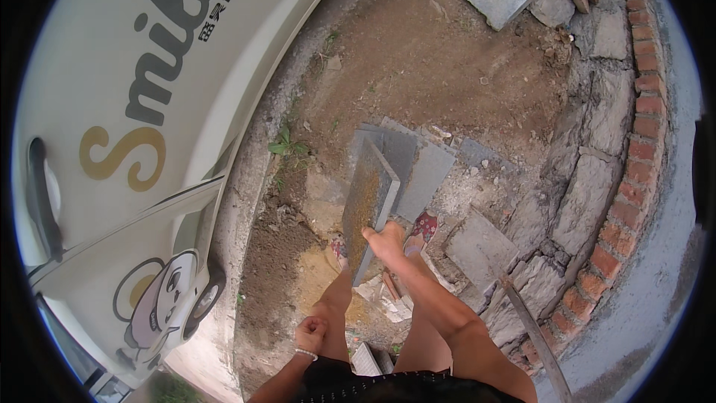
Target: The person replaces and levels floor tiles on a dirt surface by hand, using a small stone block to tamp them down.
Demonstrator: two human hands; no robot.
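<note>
A flat grey slab is showing a rough face stained sandy yellow and a paler, straight edge. It is standing steeply tilted above the ground in front of the person's legs, overlapping the flat grey slabs beyond. Its long axis is running away from the person, its stained face looking left. The right hand is pinching its right edge; the left hand is curling closed beside the left leg.
</note>
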